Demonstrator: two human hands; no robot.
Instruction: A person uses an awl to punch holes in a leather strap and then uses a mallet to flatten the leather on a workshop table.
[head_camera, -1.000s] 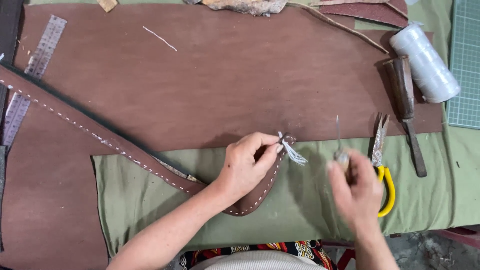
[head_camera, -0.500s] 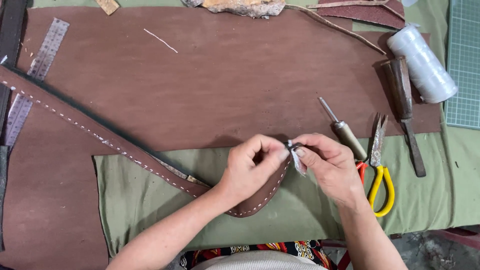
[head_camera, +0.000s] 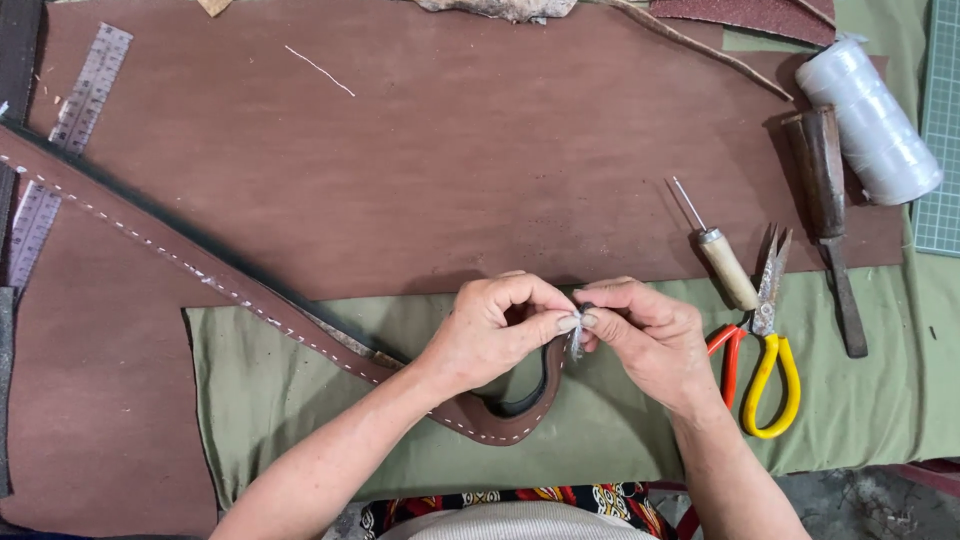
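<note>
1. Hands meet at the middle of the bench: left hand (head_camera: 495, 335) and right hand (head_camera: 645, 340) both pinch a tuft of white thread (head_camera: 575, 340) between thumb and forefinger, fingertips almost touching.
2. Thread sits at the end of the brown strap (head_camera: 250, 295), where it curls back under the left hand.
3. Strap runs from the far left edge down to that curl, with a row of white stitches along it, and lies partly on the green cloth (head_camera: 300, 390) and partly on the big leather sheet (head_camera: 450, 150).
4. Awl (head_camera: 725, 260) lies just right of the right hand, beside the scissors (head_camera: 765, 350) with red and yellow handles.
5. Knife (head_camera: 830, 220) and a white spool (head_camera: 870, 120) lie further right, well apart from the hands.
6. Ruler (head_camera: 90, 85) lies at the far left.
</note>
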